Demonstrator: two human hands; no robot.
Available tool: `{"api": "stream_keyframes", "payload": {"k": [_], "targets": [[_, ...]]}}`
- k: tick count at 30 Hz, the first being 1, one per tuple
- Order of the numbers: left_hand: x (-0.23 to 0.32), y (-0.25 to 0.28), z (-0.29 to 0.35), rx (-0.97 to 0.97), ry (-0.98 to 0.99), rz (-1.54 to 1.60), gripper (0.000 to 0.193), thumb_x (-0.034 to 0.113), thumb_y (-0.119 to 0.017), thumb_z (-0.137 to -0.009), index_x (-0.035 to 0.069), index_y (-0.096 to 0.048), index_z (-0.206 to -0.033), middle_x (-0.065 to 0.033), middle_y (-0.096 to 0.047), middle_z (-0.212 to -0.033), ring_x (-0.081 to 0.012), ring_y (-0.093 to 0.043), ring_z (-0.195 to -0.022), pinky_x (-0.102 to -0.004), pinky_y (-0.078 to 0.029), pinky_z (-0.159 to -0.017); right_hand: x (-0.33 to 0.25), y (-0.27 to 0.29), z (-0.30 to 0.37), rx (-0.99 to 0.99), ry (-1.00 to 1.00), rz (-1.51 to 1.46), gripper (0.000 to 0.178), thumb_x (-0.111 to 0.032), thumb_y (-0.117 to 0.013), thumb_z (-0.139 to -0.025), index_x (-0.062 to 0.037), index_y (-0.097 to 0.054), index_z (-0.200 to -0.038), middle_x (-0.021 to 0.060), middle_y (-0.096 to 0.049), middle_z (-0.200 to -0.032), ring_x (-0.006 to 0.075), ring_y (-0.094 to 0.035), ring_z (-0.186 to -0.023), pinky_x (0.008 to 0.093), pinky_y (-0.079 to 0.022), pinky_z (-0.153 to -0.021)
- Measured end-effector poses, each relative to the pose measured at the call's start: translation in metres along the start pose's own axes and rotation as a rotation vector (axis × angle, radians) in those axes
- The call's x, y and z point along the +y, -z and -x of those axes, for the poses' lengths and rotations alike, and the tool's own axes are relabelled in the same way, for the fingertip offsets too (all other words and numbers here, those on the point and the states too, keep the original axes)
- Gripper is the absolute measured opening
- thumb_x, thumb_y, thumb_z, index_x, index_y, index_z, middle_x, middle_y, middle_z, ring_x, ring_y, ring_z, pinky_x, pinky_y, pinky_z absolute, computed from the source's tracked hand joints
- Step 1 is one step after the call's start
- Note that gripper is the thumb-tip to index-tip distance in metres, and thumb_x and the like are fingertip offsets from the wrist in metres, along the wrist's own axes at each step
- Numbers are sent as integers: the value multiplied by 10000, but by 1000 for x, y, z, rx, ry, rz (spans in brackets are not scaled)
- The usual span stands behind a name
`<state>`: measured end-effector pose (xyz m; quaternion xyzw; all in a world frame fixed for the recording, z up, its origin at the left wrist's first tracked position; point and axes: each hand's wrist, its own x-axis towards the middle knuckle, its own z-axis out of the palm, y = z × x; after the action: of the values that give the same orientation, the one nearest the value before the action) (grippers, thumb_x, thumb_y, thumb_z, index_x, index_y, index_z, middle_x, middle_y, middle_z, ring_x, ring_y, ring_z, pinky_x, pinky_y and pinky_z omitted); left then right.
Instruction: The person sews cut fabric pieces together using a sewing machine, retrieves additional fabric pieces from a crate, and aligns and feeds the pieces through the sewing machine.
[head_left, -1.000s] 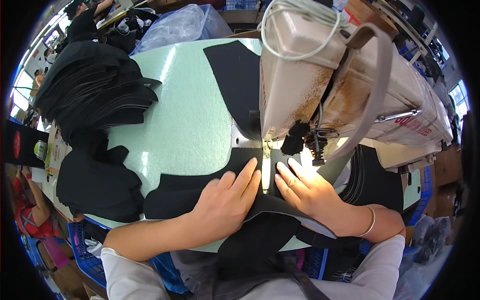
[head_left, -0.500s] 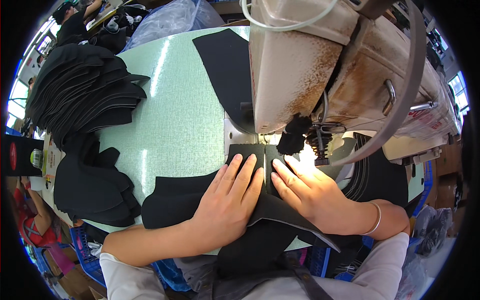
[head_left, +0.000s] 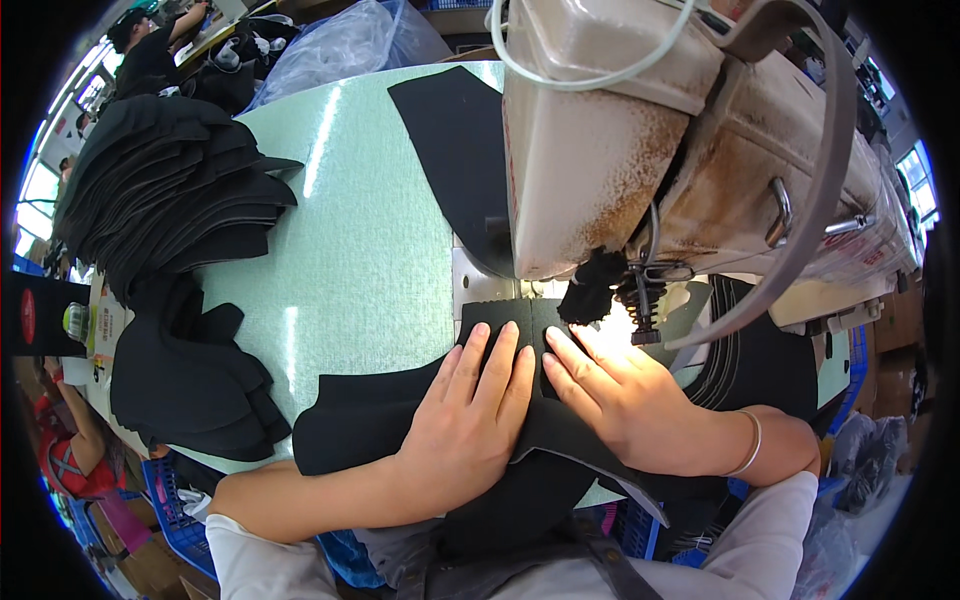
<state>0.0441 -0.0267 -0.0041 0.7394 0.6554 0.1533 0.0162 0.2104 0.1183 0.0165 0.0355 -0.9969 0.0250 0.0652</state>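
Both my hands press on black fabric pieces (head_left: pixel 495 318) in front of a sewing machine (head_left: pixel 600 150). My left hand (head_left: pixel 455 425) lies flat, fingers spread and pointing at the machine. Beside it, my right hand (head_left: pixel 640 410) rests palm down with fingers extended, its tips under the machine's lamp light. A seam line runs through the fabric between the two hands. Some cloth is bunched at my left wrist, and more hangs over the table's front edge towards my lap. The needle area is hidden behind a black fuzzy pad (head_left: pixel 592 285) on the machine.
Tall stacks of black cut pieces (head_left: pixel 170 180) and a lower stack (head_left: pixel 190 385) stand on the left of the pale green table (head_left: pixel 340 250). More layered pieces (head_left: pixel 765 360) lie at right. A single black panel (head_left: pixel 450 140) lies beyond the hands. Blue crates (head_left: pixel 180 520) flank the table.
The whole view has shifted slightly. My hands stay nearly in place on the fabric, and the bright line between the pieces has become fainter.
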Motion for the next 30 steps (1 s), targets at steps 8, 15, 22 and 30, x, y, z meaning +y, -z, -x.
{"api": "stream_keyframes", "payload": {"k": [8,15,22,30], "targets": [[1,0,-4,11,3,-34,476,142,-509,-836,-84,-535,-1254,-293,-476,-1336,-452,-490,-1223,-483,-458,-993,3,0,-2,32,8,14,523,-129,-582,-740,125,-574,-1197,280,-578,-1241,289,-628,-977,377,-492,-872],[-5,-7,-8,53,21,15,510,127,-564,-799,-60,-535,-1273,-275,-479,-1346,-437,-478,-1240,-477,-429,-1012,8,-4,-1,62,-45,-44,547,-131,-588,-726,106,-575,-1220,149,-641,-1026,262,-615,-928,361,-492,-838],[-9,-7,-14,49,15,11,531,118,-581,-787,-63,-523,-1283,-284,-463,-1355,-438,-463,-1248,-479,-406,-1023,19,-8,-3,82,-11,34,588,-123,-602,-726,77,-546,-1277,120,-647,-1003,267,-611,-938,373,-483,-822],[-10,-8,-12,22,20,30,546,124,-577,-783,-64,-517,-1292,-287,-464,-1355,-442,-457,-1251,-476,-403,-1020,19,-5,-4,38,-30,-130,570,-96,-577,-741,98,-534,-1275,120,-633,-878,270,-606,-884,374,-473,-785]]}}
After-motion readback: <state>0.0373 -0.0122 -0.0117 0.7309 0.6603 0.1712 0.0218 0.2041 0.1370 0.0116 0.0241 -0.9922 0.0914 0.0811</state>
